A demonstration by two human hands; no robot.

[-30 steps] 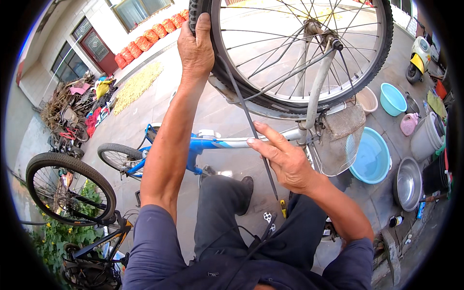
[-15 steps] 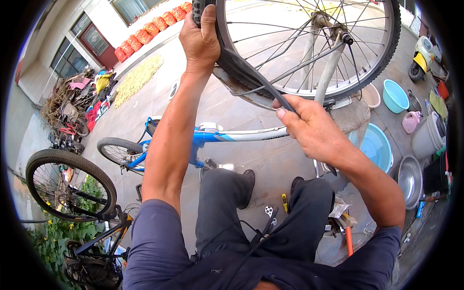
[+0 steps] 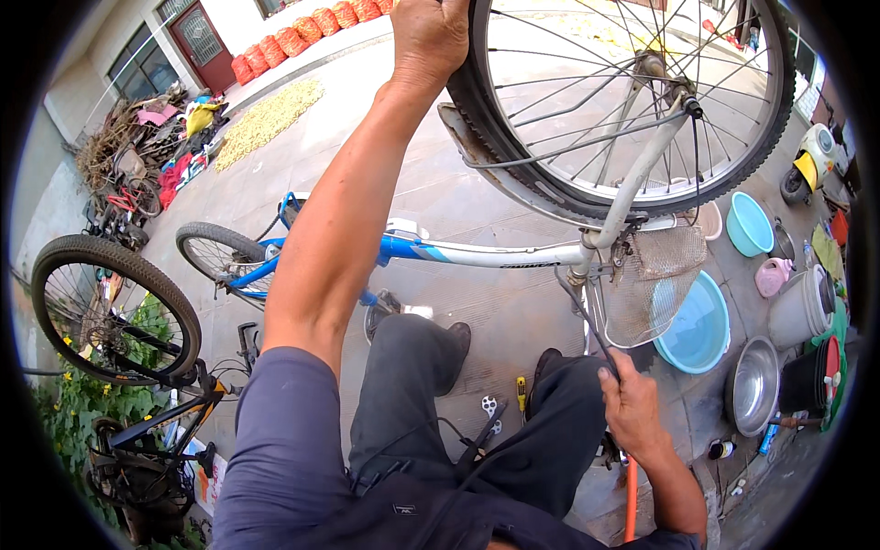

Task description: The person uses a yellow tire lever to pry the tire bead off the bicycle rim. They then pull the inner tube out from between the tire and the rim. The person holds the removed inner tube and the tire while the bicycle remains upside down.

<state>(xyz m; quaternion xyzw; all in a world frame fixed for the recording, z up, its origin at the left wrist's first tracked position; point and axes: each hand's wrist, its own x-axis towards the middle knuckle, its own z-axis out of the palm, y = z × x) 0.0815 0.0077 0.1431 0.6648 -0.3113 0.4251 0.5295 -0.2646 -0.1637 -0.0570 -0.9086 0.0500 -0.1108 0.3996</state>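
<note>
My left hand (image 3: 429, 41) is closed round the black knobbly tyre (image 3: 483, 119) of a raised bicycle wheel at the top, its fingers partly cut off by the picture's edge. Lower right, my right hand (image 3: 634, 408) is wrapped round a long, dark, slightly curved bar (image 3: 584, 312) that looks like a tyre lever. Its far end points up toward the fork, apart from the tyre. The wheel sits in a pale fork (image 3: 632, 188) of the blue and white bicycle (image 3: 495, 255), which lies across in front of me. A wire basket (image 3: 646, 289) hangs by the fork.
To the right stand a blue basin of water (image 3: 694, 330), a smaller turquoise basin (image 3: 750, 225) and a metal bowl (image 3: 754, 385). A multi-hole spanner (image 3: 490, 417) and yellow screwdriver (image 3: 522, 392) lie near my feet. Another bicycle's wheel (image 3: 119, 312) rises at left.
My right hand has drawn the bar away from the tyre, down toward my right knee. My left hand stays on the tyre. The whole view has shifted slightly.
</note>
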